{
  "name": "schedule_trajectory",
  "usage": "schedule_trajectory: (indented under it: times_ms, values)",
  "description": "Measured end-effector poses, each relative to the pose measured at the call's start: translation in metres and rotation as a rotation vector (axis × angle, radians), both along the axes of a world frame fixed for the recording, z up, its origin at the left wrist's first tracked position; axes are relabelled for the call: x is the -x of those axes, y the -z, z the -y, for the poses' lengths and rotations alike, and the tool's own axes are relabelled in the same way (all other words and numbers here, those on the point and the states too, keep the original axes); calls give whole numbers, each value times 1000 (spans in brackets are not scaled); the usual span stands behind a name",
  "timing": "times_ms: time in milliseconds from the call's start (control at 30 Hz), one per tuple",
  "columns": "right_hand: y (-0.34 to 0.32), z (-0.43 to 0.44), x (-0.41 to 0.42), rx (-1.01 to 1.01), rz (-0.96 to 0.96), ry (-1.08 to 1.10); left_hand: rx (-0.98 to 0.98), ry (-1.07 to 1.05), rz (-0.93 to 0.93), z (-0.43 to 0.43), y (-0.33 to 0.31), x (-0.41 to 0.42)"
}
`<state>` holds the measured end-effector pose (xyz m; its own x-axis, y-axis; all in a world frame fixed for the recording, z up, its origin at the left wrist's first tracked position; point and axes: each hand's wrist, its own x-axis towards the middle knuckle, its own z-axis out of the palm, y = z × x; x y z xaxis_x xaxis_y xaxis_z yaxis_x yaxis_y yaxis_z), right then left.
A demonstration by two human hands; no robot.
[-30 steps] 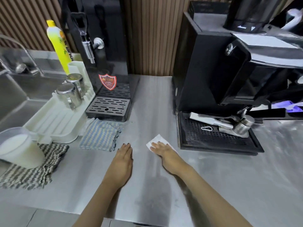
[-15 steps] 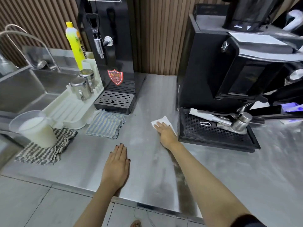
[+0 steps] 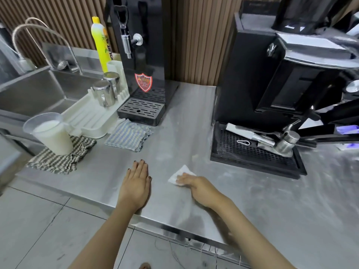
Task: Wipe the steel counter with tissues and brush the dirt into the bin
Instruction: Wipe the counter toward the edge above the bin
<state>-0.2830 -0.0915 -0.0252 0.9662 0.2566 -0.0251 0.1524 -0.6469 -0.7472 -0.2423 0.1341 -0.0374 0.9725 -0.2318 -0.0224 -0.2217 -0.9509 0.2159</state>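
Two hands are lying on the shiny steel bench [image 3: 252, 200]. The right hand [image 3: 196, 186] is pressing flat on the small white crumpled tissue [image 3: 178, 174], near the front edge. The left hand [image 3: 136, 183] is resting flat, straight and empty, just to its left. No bin is showing.

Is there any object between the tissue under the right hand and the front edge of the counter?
Nothing visible. The right hand presses the tissue on the steel counter, and only bare steel lies from it to the front edge. The left hand rests flat beside, apart from it. No bin shows.
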Motion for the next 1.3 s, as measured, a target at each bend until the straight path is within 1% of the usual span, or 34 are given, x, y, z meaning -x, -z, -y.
schedule_trajectory:
  times_ms: [100,167,233,300,400,500,600,733,833,933,1033,1067,1133,1200,1267,1300]
  values:
    - [-21,-6,-34,28,54,153,18,5,-8,-1,1,1]
    - [-27,-9,-55,79,37,208,12,14,-29,0,0,4]
    - [-22,-10,-66,216,-19,194,-13,13,-28,1,-2,6]
    - [-16,-11,-67,371,-23,163,-29,16,-34,0,-5,4]
    - [-15,-14,-64,427,4,116,-38,17,-44,1,-10,2]
    - [-15,-13,-46,390,26,42,-41,20,-44,3,-10,2]
    - [0,-16,-12,283,67,31,-54,22,-46,3,-9,2]
    - [15,-17,24,182,44,33,-94,26,-34,3,-8,0]
    - [-9,-19,2,71,74,142,-88,38,-36,3,-10,0]
    - [-26,-12,-47,108,51,300,-87,39,-37,2,-11,1]
    - [-16,-6,-68,206,-28,355,-79,38,-41,2,-12,2]
    - [-12,-7,-67,238,-53,332,-73,36,-40,2,-12,2]
    - [-11,-16,-53,221,-43,280,-67,38,-37,1,-12,2]
    - [-7,-28,-26,178,-5,178,-56,39,-32,0,-11,2]
    - [1,-32,7,197,29,61,-37,38,-31,0,-11,2]
    - [1,-33,21,191,22,51,-30,37,-32,0,-10,2]
